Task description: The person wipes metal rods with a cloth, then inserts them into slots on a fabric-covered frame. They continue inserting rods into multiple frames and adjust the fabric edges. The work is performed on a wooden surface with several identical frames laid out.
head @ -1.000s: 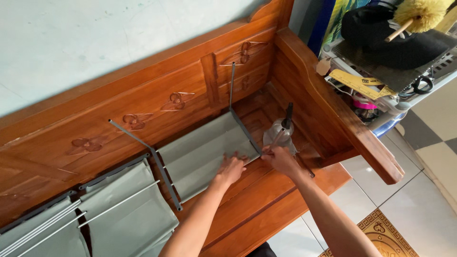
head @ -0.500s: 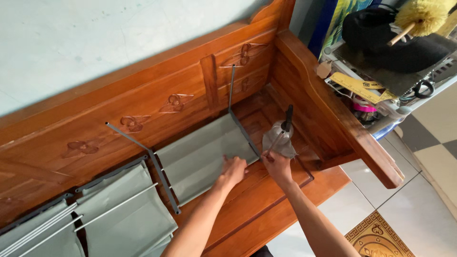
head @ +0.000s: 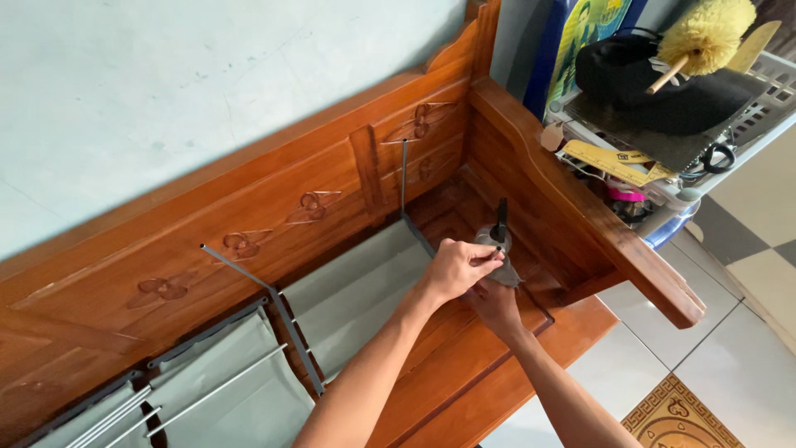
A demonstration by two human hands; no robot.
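Observation:
A shelf frame of thin metal rods and grey fabric panels lies on the seat of a wooden bench. At the frame's right end is a small translucent grey piece with a black stub sticking up. My right hand grips this piece from below. My left hand is closed over its top, fingertips pinching beside the stub. The lower part of the piece is hidden by my hands.
The bench's carved backrest stands against a pale wall, and its armrest runs at the right. Beyond it, a white basket rack holds a black hat, yellow duster, scissors and yellow ruler. A tiled floor and patterned mat lie below.
My left hand has moved right from the fabric panel's edge onto the small piece that my right hand holds. The right hand has dropped slightly under it.

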